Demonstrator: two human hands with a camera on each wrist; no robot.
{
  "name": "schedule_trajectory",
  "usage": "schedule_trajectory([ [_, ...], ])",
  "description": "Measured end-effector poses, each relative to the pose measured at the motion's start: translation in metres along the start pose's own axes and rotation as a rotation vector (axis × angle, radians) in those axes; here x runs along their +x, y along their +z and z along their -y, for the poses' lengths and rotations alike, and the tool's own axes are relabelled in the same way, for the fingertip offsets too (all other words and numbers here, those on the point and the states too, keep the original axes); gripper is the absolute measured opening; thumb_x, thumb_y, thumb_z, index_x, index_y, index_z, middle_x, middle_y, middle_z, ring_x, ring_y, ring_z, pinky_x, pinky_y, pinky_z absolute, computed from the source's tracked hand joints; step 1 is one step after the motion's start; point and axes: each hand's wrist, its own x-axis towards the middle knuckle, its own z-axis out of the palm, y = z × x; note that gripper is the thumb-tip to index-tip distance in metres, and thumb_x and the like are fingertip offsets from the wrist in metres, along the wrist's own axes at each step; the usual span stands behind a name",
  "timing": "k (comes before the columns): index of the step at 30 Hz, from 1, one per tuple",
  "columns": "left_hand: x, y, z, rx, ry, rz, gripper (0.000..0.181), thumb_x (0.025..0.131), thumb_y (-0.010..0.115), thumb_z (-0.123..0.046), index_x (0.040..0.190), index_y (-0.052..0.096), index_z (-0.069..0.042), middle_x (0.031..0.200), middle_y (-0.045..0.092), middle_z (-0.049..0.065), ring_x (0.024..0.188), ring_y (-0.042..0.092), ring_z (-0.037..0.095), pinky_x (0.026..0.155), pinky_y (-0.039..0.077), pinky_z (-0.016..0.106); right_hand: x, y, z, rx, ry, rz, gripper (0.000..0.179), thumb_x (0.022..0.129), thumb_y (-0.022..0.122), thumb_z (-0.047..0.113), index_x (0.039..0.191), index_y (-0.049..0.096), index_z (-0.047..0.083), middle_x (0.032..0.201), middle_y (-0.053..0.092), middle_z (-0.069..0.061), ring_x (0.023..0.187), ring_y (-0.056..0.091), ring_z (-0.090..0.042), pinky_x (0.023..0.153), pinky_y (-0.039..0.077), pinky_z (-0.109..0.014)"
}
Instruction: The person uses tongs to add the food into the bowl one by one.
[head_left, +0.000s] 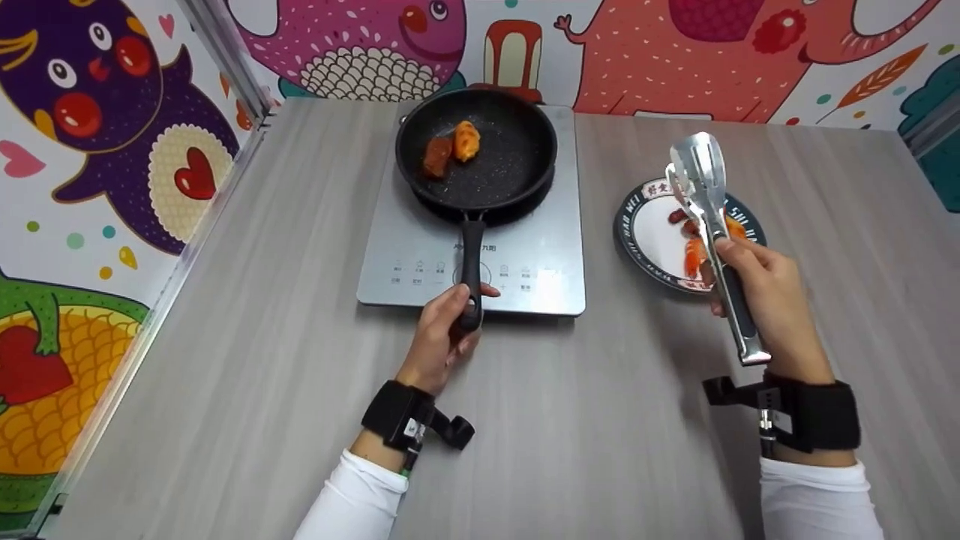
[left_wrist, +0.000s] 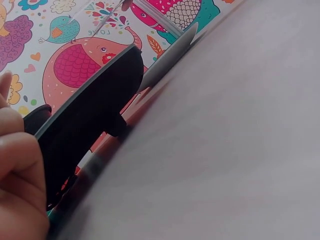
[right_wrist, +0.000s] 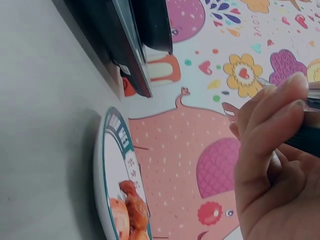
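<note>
My left hand (head_left: 442,322) grips the end of the black handle (head_left: 472,262) of a frying pan (head_left: 510,157). The pan is over an induction cooker (head_left: 382,255). Inside it, on the left, lie a dark brown piece of food (head_left: 437,157) and an orange-yellow piece (head_left: 466,141) that looks like a chicken wing. My right hand (head_left: 769,300) holds metal tongs (head_left: 701,176) with black grips, raised over a plate (head_left: 634,232), tips pointing away from me. Food pieces (right_wrist: 136,207) lie on the plate, partly hidden by the tongs and hand in the head view.
The grey wood-grain table (head_left: 247,315) extends around the cooker and plate. Behind it stands a wall (head_left: 652,67) with cartoon animals, and a similar panel (head_left: 97,172) runs along the left side, edged by a metal strip.
</note>
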Motion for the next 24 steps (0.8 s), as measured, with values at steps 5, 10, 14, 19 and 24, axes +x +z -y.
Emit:
schedule_trajectory([
  [5,0.000,0.000,-0.001,-0.023,0.006,0.003,0.045,0.093,0.042,-0.037,0.108,0.054,0.004,0.050,0.036,-0.002,0.037,0.029,0.009,0.030,0.016,0.029,0.001,-0.011,0.002,-0.019,0.011,-0.001,0.034,0.088,0.057,0.026,0.100,0.058,-0.006,0.065,0.057,-0.010,0.039,0.050,-0.016,0.036,0.044,-0.026],
  [10,0.000,0.000,0.000,-0.015,0.004,0.002,0.044,0.093,0.042,-0.037,0.108,0.054,0.003,0.050,0.036,-0.001,0.037,0.029,0.010,0.030,0.016,0.029,0.000,-0.023,0.003,-0.093,0.050,-0.005,0.037,0.088,0.056,0.029,0.100,0.058,-0.006,0.067,0.058,-0.008,0.041,0.052,-0.015,0.037,0.044,-0.026],
  [14,0.000,-0.001,0.000,-0.007,-0.001,-0.002,0.044,0.093,0.043,-0.038,0.108,0.055,0.002,0.050,0.035,-0.001,0.037,0.029,0.011,0.030,0.016,0.030,-0.001,-0.034,0.002,-0.139,0.093,-0.033,0.037,0.087,0.056,0.032,0.099,0.060,-0.003,0.067,0.060,-0.007,0.041,0.052,-0.016,0.036,0.043,-0.027],
  [19,0.000,0.000,0.000,-0.006,0.005,-0.003,0.044,0.093,0.043,-0.037,0.108,0.055,0.003,0.050,0.035,0.000,0.037,0.029,0.010,0.030,0.015,0.030,-0.001,-0.048,0.000,-0.197,0.142,-0.068,0.036,0.087,0.056,0.035,0.094,0.062,0.001,0.066,0.061,-0.004,0.041,0.052,-0.016,0.036,0.042,-0.027],
  [24,0.000,-0.001,-0.001,-0.004,0.005,-0.007,0.045,0.093,0.043,-0.037,0.108,0.055,0.003,0.050,0.034,0.000,0.038,0.029,0.010,0.030,0.015,0.029,0.001,-0.061,-0.003,-0.403,0.174,-0.069,0.041,0.087,0.052,0.044,0.095,0.062,0.005,0.067,0.061,0.001,0.044,0.054,-0.017,0.040,0.043,-0.029],
])
